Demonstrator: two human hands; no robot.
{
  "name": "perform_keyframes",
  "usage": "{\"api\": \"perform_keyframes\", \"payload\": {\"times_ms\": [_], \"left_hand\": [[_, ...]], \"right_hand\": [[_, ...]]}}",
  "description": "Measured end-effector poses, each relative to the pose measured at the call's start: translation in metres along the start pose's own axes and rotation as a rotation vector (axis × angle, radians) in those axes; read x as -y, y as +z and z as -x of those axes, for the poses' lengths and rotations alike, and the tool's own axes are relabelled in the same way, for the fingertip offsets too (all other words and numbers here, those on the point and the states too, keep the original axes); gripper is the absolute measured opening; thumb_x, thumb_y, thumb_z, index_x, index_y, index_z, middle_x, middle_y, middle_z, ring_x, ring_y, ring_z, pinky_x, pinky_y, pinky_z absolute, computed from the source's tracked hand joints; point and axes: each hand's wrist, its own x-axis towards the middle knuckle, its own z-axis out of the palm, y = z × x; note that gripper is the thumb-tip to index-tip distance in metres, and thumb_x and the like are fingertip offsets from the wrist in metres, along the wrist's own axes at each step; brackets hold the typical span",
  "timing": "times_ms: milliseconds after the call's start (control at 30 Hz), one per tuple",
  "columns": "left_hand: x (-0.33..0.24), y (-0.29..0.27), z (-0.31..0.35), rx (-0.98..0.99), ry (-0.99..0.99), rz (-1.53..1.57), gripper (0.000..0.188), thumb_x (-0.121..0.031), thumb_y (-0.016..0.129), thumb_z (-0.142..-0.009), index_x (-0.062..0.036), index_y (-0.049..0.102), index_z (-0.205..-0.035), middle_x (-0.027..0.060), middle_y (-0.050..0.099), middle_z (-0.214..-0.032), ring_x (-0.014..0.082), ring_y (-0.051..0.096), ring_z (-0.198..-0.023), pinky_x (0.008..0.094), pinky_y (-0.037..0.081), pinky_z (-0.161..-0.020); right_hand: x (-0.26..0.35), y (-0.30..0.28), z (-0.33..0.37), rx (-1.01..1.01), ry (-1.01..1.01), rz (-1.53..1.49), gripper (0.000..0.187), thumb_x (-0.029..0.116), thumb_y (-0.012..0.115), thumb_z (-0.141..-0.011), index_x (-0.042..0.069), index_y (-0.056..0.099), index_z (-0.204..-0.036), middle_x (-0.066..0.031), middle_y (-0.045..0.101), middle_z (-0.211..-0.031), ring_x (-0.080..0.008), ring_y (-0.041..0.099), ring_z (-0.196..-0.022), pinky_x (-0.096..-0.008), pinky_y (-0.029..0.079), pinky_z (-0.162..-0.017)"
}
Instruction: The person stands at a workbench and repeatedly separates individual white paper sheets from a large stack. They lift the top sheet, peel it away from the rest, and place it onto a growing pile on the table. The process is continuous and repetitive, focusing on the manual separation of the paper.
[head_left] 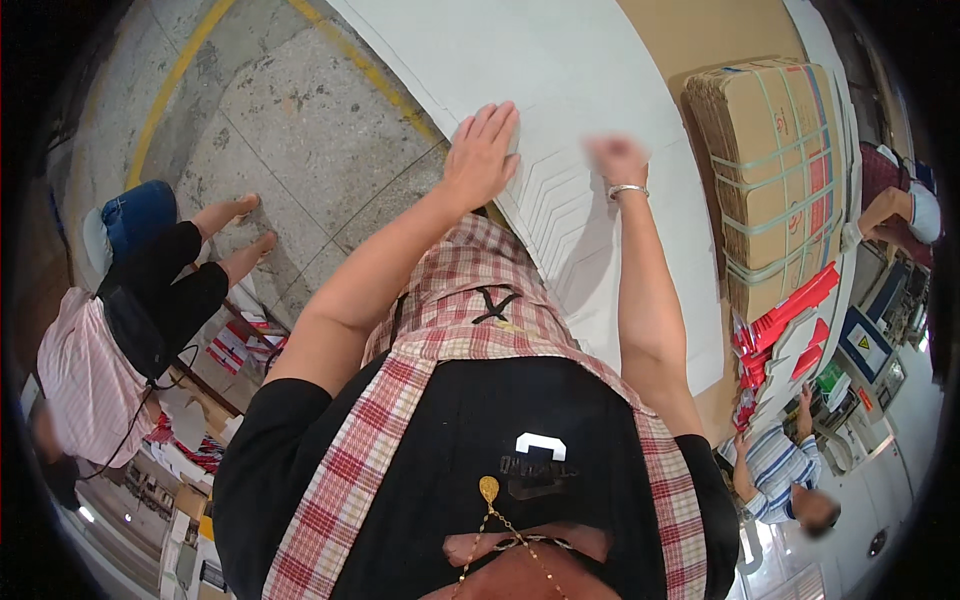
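While the left hand (482,160) lies open at the edge of the fanned white sheets (620,70), near a strapped cardboard bundle (768,180), the right hand (618,160) above them is too blurred to judge; an uneven push could, I reckon, skew their layers.

The left arm (385,255) bends at the elbow (335,335); the left hand (482,160) is palm down, fingers (490,127) extended and close together. The right arm (648,290) extends forward, nearly straight; the right hand (622,160) is blurred.
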Motion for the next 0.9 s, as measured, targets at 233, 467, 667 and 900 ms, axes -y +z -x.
{"api": "perform_keyframes", "payload": {"times_ms": [233,467,667,900], "left_hand": [[0.006,0.008,0.001,-0.009,0.018,-0.052,0.060,-0.019,0.065,-0.078,0.0002,0.043,-0.131,0.0092,0.038,-0.141,0.0285,0.035,-0.130,0.0433,0.030,-0.105],[0.007,0.006,-0.001,-0.022,0.035,-0.089,0.058,-0.022,0.066,-0.078,-0.0068,0.046,-0.131,0.0083,0.040,-0.140,0.0281,0.037,-0.128,0.0432,0.032,-0.103],[0.010,0.011,-0.001,0.035,0.052,-0.178,0.056,-0.025,0.065,-0.080,-0.0137,0.047,-0.132,0.0072,0.038,-0.141,0.0275,0.036,-0.128,0.0427,0.033,-0.101],[0.007,0.015,0.005,-0.013,0.059,-0.209,0.054,-0.025,0.067,-0.076,-0.0125,0.052,-0.127,0.0071,0.043,-0.136,0.0254,0.039,-0.125,0.0418,0.034,-0.099]], "right_hand": [[0.016,0.010,0.011,-0.126,0.097,-0.044,0.032,0.029,0.084,-0.065,0.005,0.063,-0.069,0.0001,0.060,-0.065,-0.0086,0.051,-0.058,-0.0238,0.043,-0.056],[0.029,0.004,0.009,-0.076,0.111,0.027,0.038,0.037,0.082,-0.064,0.005,0.064,-0.068,-0.0027,0.061,-0.065,-0.0123,0.053,-0.058,-0.0282,0.046,-0.057],[0.005,0.000,0.009,-0.053,0.032,0.240,0.044,0.044,0.081,-0.063,0.006,0.060,-0.066,-0.0024,0.059,-0.062,-0.0136,0.050,-0.056,-0.0286,0.044,-0.056],[-0.012,0.007,0.010,-0.100,0.014,0.178,0.048,0.045,0.083,-0.058,0.006,0.056,-0.063,-0.0048,0.060,-0.062,-0.0173,0.053,-0.057,-0.0313,0.046,-0.057]]}}
